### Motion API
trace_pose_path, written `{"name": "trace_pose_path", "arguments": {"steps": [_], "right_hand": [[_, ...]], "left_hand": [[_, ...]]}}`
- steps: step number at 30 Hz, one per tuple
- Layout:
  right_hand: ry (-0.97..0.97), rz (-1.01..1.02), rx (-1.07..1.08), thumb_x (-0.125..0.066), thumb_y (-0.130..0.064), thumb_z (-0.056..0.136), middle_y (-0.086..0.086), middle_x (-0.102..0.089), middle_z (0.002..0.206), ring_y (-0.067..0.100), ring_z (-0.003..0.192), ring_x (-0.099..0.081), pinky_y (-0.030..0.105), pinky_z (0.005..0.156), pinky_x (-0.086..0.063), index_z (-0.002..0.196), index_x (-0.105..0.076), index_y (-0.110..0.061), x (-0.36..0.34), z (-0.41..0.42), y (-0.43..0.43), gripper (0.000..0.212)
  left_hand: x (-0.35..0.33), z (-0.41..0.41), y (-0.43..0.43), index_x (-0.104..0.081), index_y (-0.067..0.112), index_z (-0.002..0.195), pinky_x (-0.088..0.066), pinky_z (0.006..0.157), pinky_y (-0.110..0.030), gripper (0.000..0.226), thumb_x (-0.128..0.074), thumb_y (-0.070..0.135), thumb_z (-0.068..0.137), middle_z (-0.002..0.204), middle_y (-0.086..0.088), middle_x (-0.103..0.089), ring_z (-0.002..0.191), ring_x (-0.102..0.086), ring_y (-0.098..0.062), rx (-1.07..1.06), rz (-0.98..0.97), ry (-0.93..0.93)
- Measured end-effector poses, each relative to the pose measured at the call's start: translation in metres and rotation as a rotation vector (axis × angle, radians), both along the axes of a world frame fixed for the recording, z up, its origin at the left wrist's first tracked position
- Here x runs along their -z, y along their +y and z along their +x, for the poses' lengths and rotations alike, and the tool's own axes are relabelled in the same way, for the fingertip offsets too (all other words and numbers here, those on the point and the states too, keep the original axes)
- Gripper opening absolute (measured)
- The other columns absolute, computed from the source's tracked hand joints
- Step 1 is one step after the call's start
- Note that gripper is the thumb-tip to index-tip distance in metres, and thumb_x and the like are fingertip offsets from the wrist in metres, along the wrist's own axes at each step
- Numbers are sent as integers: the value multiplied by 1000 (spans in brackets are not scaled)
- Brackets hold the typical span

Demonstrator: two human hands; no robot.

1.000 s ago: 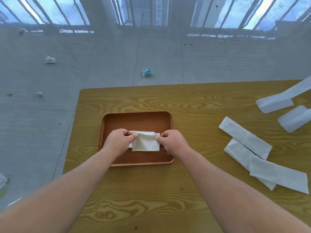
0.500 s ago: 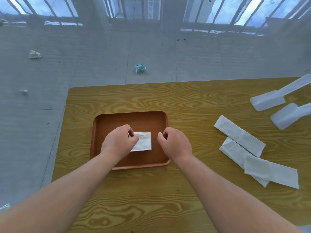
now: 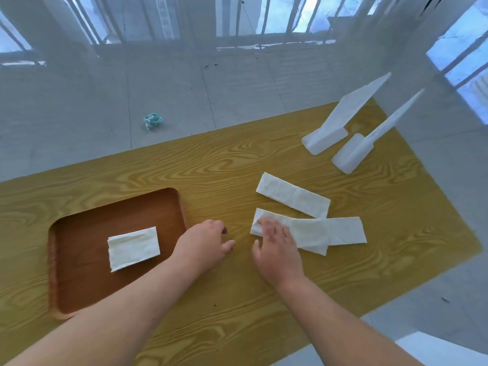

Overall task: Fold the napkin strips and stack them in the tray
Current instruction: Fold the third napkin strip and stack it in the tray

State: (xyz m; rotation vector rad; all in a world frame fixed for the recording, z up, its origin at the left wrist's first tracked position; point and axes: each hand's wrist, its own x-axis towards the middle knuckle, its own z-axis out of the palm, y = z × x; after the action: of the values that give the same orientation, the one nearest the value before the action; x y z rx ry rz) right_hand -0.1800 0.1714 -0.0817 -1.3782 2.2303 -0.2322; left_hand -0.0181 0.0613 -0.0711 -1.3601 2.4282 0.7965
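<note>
Right hand (image 3: 277, 245) lies open, fingertips pressing the near end of a napkin strip (image 3: 311, 231); its long axis runs away rightward. Left hand (image 3: 206, 244) open, empty, just beside. Folded napkin (image 3: 133, 248) rests in tray (image 3: 79, 294), leftward.

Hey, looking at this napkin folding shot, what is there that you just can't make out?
- Folded napkin in the tray, head view: how many layers it holds; too small to tell.
- Overlapping strips: how many there are; they cover each other and the right hand hides one end.
- Whether the right hand has pinched a strip: its palm faces down.
- Tray's near corner: hidden by the left forearm.
- White object at the bottom right: cut off by the frame edge.
</note>
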Motion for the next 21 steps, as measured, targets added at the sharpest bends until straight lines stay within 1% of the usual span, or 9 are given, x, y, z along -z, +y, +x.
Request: {"name": "trace_pose_path", "arguments": {"steps": [3, 4, 5, 7, 11, 15, 17, 19, 21], "right_hand": [[-235, -74, -140, -44, -11, 97, 8, -42, 162, 23, 150, -34, 34, 126, -22, 155, -39, -12, -1, 17, -2, 58], [-279, -91, -154, -42, -8, 96, 7, -42, 162, 22, 151, -34, 34, 125, -23, 155, -39, -13, -4, 23, -4, 60], [-283, -114, -165, -42, -8, 95, 8, -43, 161, 22, 150, -35, 34, 125, -24, 154, -41, -13, -4, 25, -6, 60], [-210, -137, -176, -44, -10, 94, 9, -47, 158, 23, 148, -37, 34, 124, -25, 152, -45, -12, -4, 21, -6, 57], [-102, -95, -131, -45, -14, 95, 8, -50, 154, 23, 145, -38, 34, 124, -22, 151, -45, -11, 0, -9, 6, 56], [-6, -58, 14, -46, -17, 96, 7, -53, 150, 25, 140, -42, 39, 121, -32, 149, -45, -13, 0, -42, 18, 54], [17, -54, 49, -48, -18, 95, 7, -55, 147, 26, 136, -45, 41, 117, -37, 148, -46, -13, -3, -49, 22, 53], [24, -58, 2, -50, -18, 95, 6, -57, 142, 26, 131, -48, 41, 113, -41, 146, -48, -14, -4, -49, 23, 51], [20, -58, -75, -50, -20, 94, 3, -60, 136, 24, 124, -51, 39, 109, -43, 143, -51, -17, -5, -45, 24, 49]], "left_hand": [[1, -11, 5, -59, 22, 134, -53, 90, -38, 56, -58, 63, 95, 134, -1, -63, 120, -62, -24, -59, -70, -24], [2, -11, 3, -57, 20, 135, -53, 93, -39, 58, -60, 62, 95, 135, -4, -62, 122, -61, -25, -75, -86, -33], [3, -10, 2, -56, 18, 136, -54, 96, -40, 60, -63, 61, 94, 135, -5, -62, 123, -60, -26, -77, -97, -48], [2, -9, 1, -55, 18, 134, -54, 99, -42, 59, -68, 58, 93, 133, -5, -62, 123, -59, -26, -73, -113, -78], [2, -9, -2, -62, 22, 122, -56, 95, -40, 48, -72, 56, 90, 122, -1, -64, 113, -61, -23, -140, -102, -76], [0, -11, -7, -68, 23, 115, -58, 91, -42, 40, -71, 54, 91, 116, -2, -66, 106, -63, -24, -172, -85, -139], [-1, -9, -10, -70, 22, 113, -58, 87, -42, 33, -67, 49, 93, 115, -3, -67, 105, -64, -25, -195, -79, -161], [-2, -7, -11, -70, 24, 106, -57, 80, -40, 22, -63, 40, 94, 108, -2, -68, 98, -64, -24, -245, -57, -145], [-3, -5, -11, -64, 25, 93, -50, 65, -36, 8, -62, 32, 89, 93, 3, -67, 83, -62, -19, -365, -21, -71]]}}
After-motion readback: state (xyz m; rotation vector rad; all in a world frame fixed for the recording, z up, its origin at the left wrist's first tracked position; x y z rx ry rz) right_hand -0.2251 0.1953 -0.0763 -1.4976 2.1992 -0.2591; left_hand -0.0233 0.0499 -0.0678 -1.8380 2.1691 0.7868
